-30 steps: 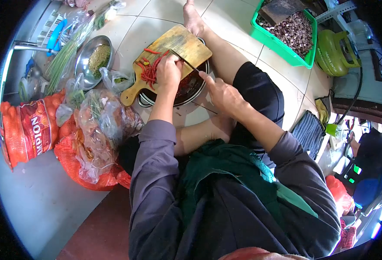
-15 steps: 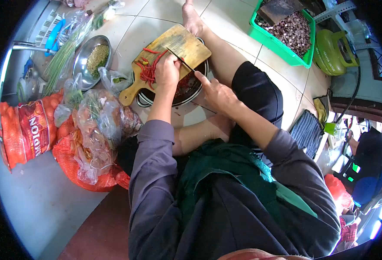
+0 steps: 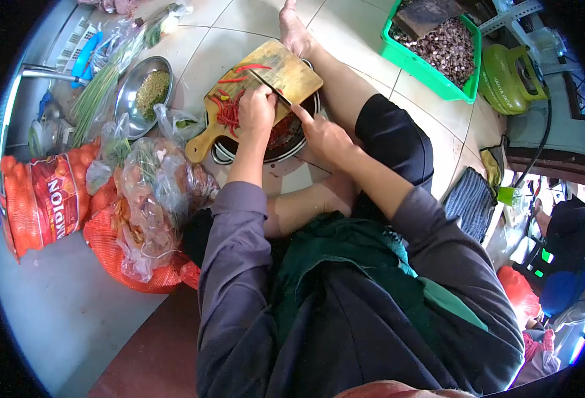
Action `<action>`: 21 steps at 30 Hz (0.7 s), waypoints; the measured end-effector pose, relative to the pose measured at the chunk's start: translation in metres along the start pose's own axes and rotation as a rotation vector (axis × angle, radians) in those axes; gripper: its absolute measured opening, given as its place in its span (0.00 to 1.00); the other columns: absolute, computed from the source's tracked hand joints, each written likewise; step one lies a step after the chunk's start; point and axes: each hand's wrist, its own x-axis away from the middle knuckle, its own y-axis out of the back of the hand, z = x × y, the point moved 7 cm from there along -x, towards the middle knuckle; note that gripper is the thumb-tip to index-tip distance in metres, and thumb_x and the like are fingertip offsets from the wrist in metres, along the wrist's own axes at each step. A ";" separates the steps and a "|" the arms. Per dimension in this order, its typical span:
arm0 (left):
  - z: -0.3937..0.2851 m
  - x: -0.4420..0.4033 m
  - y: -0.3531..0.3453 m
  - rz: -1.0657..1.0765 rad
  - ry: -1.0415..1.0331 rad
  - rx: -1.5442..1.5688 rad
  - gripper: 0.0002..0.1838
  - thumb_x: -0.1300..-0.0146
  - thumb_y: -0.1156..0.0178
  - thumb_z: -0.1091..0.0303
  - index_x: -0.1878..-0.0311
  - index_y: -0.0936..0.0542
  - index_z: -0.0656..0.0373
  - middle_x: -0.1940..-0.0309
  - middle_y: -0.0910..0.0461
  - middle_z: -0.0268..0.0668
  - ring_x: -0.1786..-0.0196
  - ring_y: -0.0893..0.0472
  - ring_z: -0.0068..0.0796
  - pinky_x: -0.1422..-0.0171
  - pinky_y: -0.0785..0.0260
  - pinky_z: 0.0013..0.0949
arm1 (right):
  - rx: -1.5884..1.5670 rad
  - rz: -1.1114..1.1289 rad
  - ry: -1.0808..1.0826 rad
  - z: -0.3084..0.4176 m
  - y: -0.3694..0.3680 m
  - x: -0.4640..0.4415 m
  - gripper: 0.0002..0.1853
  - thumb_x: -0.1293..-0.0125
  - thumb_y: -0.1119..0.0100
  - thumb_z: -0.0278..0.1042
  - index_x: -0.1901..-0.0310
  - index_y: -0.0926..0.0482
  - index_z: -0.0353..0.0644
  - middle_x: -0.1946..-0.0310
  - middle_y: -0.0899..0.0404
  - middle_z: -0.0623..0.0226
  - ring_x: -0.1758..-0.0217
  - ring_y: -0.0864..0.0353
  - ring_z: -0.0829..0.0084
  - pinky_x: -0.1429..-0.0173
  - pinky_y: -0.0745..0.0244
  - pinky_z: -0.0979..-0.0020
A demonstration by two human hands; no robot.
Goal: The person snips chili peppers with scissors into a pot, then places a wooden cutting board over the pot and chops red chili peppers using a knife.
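Note:
A wooden cutting board (image 3: 295, 69) lies across the top of a metal pot (image 3: 297, 144) with dark red contents. Several red chilies (image 3: 227, 111) are heaped on the board near its handle, and one longer chili (image 3: 252, 67) lies apart, beyond the knife tip. My left hand (image 3: 257, 109) is closed on the board beside the heap; what its fingers press is hidden under them. In my right hand (image 3: 327, 138) is a knife (image 3: 272, 89), index finger stretched along it, the blade slanting over the board just past my left fingertips.
To the left are a metal bowl (image 3: 152, 86), long green stalks (image 3: 99, 106), plastic bags (image 3: 150, 199) and a red net sack (image 3: 54, 196). A green crate (image 3: 431, 79) and a green gas cylinder (image 3: 504, 79) stand at upper right. Another person (image 3: 541, 358) is partly visible at lower right.
A red chili now lies farther up the board, apart from the others. My right hand and the knife have shifted slightly; my left hand has stayed nearly in place.

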 end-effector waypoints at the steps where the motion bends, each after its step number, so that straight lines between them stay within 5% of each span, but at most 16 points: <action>1: 0.004 0.001 -0.002 0.000 -0.012 -0.004 0.07 0.48 0.36 0.69 0.65 0.17 0.58 0.69 0.19 0.48 0.64 0.20 0.49 0.58 0.28 0.45 | -0.011 -0.051 0.028 -0.002 -0.005 -0.005 0.30 0.35 0.55 0.30 0.30 0.47 0.49 0.66 0.23 0.43 0.67 0.19 0.51 0.62 0.23 0.55; 3: 0.006 -0.005 -0.004 -0.019 -0.046 -0.001 0.07 0.48 0.36 0.69 0.65 0.17 0.58 0.68 0.20 0.48 0.63 0.20 0.50 0.58 0.28 0.45 | -0.016 -0.169 0.090 -0.001 0.005 -0.016 0.27 0.33 0.53 0.33 0.32 0.44 0.50 0.72 0.22 0.46 0.74 0.20 0.52 0.68 0.24 0.55; 7: 0.006 0.000 -0.003 -0.005 -0.029 -0.024 0.07 0.48 0.36 0.68 0.65 0.17 0.58 0.67 0.20 0.50 0.62 0.20 0.51 0.57 0.28 0.46 | -0.154 0.162 -0.042 0.004 0.035 0.011 0.32 0.36 0.52 0.30 0.30 0.48 0.48 0.61 0.23 0.42 0.62 0.17 0.51 0.59 0.22 0.54; 21: 0.006 -0.002 0.001 0.113 0.050 0.054 0.08 0.46 0.36 0.68 0.64 0.17 0.61 0.69 0.19 0.50 0.61 0.19 0.50 0.56 0.29 0.45 | -0.139 0.057 0.026 0.001 0.020 0.010 0.32 0.36 0.55 0.29 0.30 0.48 0.49 0.64 0.23 0.43 0.62 0.19 0.48 0.57 0.23 0.53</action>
